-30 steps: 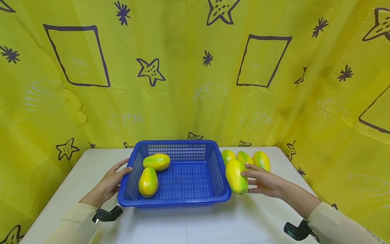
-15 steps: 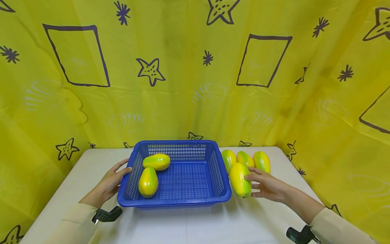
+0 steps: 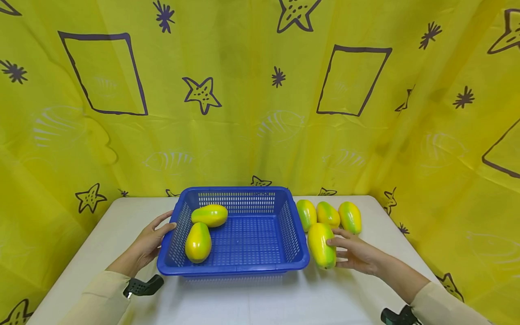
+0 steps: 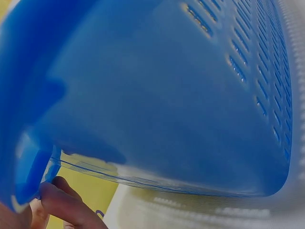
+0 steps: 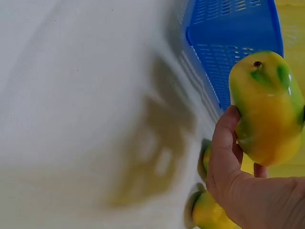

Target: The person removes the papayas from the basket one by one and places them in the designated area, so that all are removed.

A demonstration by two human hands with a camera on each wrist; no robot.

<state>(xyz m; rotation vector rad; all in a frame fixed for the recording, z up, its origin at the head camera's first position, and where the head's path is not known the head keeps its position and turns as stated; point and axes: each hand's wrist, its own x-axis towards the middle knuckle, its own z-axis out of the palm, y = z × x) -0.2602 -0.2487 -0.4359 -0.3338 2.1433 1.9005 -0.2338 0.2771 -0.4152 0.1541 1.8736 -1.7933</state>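
Gripping the papaya point(image 3: 322, 245) lower right of centre, the right hand point(image 3: 354, 253) curls round it; long axis runs near-vertical in frame, stem end seemingly toward the viewer. No readable labels.

In the left wrist view the blue basket point(image 4: 157, 95) is blurred, and only fingertips point(image 4: 66, 205) show at the lower edge. The right hand point(image 5: 248, 191) is cut off by the frame, and it hides part of the papaya point(image 5: 267, 105)

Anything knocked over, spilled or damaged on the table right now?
Nothing stands out. The blue basket sits flat with two papayas inside. Three more lie in a tidy row beside it. The right hand holds a sixth papaya, and the left hand rests on the basket's rim.
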